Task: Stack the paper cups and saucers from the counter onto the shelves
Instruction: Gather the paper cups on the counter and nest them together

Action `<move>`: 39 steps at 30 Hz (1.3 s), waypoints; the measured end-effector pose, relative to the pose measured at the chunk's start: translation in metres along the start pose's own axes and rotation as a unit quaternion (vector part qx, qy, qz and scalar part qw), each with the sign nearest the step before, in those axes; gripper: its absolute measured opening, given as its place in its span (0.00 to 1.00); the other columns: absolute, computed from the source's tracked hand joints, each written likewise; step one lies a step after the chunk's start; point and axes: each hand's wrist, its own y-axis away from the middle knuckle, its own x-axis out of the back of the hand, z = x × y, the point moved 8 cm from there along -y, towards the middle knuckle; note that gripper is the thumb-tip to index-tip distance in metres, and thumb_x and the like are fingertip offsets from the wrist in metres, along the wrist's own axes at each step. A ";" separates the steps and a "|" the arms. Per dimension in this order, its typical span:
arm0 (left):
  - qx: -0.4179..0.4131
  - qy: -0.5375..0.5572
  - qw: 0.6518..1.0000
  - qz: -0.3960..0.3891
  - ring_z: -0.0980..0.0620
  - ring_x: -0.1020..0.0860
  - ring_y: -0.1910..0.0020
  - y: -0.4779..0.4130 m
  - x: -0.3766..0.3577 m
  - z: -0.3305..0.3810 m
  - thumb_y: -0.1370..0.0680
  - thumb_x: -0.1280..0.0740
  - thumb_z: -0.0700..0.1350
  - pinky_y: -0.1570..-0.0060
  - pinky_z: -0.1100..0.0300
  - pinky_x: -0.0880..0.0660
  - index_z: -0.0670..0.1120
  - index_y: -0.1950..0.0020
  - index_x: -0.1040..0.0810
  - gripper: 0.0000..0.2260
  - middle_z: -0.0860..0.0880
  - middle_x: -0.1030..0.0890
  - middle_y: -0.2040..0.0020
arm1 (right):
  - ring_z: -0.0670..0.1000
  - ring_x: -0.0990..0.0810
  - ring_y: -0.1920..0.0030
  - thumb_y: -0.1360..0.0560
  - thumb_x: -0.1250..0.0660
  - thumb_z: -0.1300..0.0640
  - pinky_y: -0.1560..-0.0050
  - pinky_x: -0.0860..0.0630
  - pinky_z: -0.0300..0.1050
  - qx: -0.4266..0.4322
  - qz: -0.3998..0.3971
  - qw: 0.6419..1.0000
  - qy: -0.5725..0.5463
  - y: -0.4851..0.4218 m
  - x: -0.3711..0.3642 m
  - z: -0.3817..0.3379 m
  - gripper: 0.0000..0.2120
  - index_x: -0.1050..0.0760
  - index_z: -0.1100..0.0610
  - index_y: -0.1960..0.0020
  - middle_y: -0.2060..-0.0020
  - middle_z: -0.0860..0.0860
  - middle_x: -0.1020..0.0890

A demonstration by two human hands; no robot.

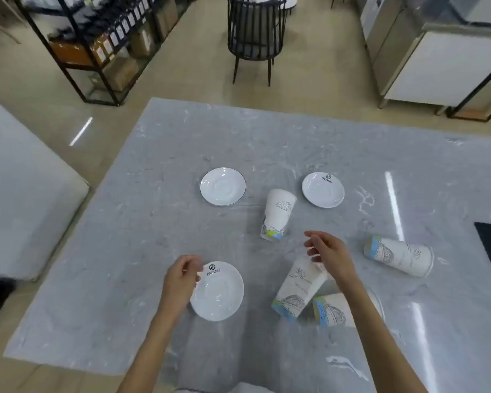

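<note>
Left hand (182,279) half-curled, empty, at rim of near saucer (217,292) on bench (182,154). Right hand (328,255) loosely open, empty, over mouth end of tipped paper cup (299,289); cup's long axis runs from those fingers back toward person, slanting left. Right hand nearer.

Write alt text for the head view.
Two bare hands hover over a grey marble counter: left hand at a white saucer, right hand above a paper cup. Two more saucers and three more cups lie scattered.
</note>
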 end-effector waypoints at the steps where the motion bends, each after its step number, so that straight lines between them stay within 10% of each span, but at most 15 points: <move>1: -0.014 -0.019 0.999 -0.024 0.50 0.21 0.60 -0.018 -0.019 0.012 0.20 0.37 0.40 0.61 0.59 0.25 0.48 0.49 0.19 0.08 0.50 0.18 0.57 | 0.50 0.22 0.63 0.19 0.40 0.61 0.63 0.24 0.40 0.006 0.024 0.999 0.026 -0.006 0.010 -0.004 0.13 0.21 0.63 0.40 0.58 0.54 0.18; 8: -0.039 -0.164 0.969 -0.180 0.49 0.23 0.46 -0.110 -0.175 0.075 0.25 0.30 0.55 0.47 0.56 0.24 0.44 0.38 0.25 0.21 0.49 0.22 0.45 | 0.55 0.27 0.35 0.26 0.39 0.34 0.35 0.31 0.51 -0.122 -0.046 0.924 0.360 0.021 0.015 0.029 0.27 0.28 0.44 0.31 0.37 0.52 0.22; 12: 0.025 -0.154 0.958 -0.241 0.48 0.19 0.55 -0.126 -0.220 0.072 0.28 0.26 0.54 0.74 0.65 0.27 0.41 0.37 0.25 0.25 0.44 0.17 0.42 | 0.56 0.37 0.28 0.28 0.39 0.31 0.29 0.44 0.54 -0.115 -0.002 0.897 0.428 0.043 0.000 0.050 0.32 0.35 0.41 0.28 0.29 0.47 0.27; 17: 0.046 -0.132 0.940 -0.310 0.45 0.17 0.52 -0.118 -0.232 0.062 0.27 0.26 0.49 0.66 0.57 0.22 0.44 0.36 0.24 0.22 0.43 0.17 0.42 | 0.55 0.28 0.35 0.27 0.37 0.34 0.28 0.47 0.57 -0.152 0.028 0.916 0.370 0.045 0.024 0.075 0.25 0.32 0.43 0.34 0.46 0.49 0.18; 22: -0.008 -0.046 0.963 -0.264 0.47 0.21 0.44 -0.078 -0.204 0.053 0.28 0.26 0.38 0.47 0.48 0.21 0.47 0.31 0.33 0.28 0.46 0.22 0.38 | 0.55 0.20 0.51 0.25 0.31 0.48 0.46 0.26 0.50 -0.120 0.076 0.971 0.194 0.035 0.068 0.072 0.12 0.28 0.52 0.46 0.57 0.49 0.20; 29: -0.053 0.051 0.977 -0.202 0.63 0.23 0.39 0.011 -0.196 -0.004 0.31 0.26 0.37 0.45 0.70 0.25 0.68 0.39 0.34 0.33 0.63 0.22 0.41 | 0.38 0.28 0.70 0.24 0.30 0.53 0.66 0.31 0.25 0.038 0.107 0.993 0.027 0.033 0.131 0.032 0.17 0.31 0.45 0.68 0.72 0.39 0.26; 34: -0.081 0.071 0.985 -0.136 0.55 0.24 0.37 0.050 -0.209 -0.018 0.31 0.26 0.44 0.36 0.55 0.27 0.69 0.36 0.35 0.33 0.60 0.24 0.37 | 0.48 0.29 0.63 0.24 0.31 0.48 0.60 0.32 0.46 0.044 0.096 0.994 -0.005 0.037 0.162 0.046 0.22 0.32 0.67 0.58 0.65 0.52 0.29; 39: -0.126 0.035 0.984 -0.121 0.60 0.26 0.35 0.067 -0.210 -0.009 0.30 0.25 0.38 0.37 0.67 0.29 0.68 0.34 0.41 0.38 0.60 0.28 0.33 | 0.43 0.26 0.66 0.24 0.31 0.47 0.60 0.29 0.43 0.068 0.124 0.990 -0.014 0.051 0.173 0.022 0.17 0.26 0.62 0.57 0.67 0.46 0.23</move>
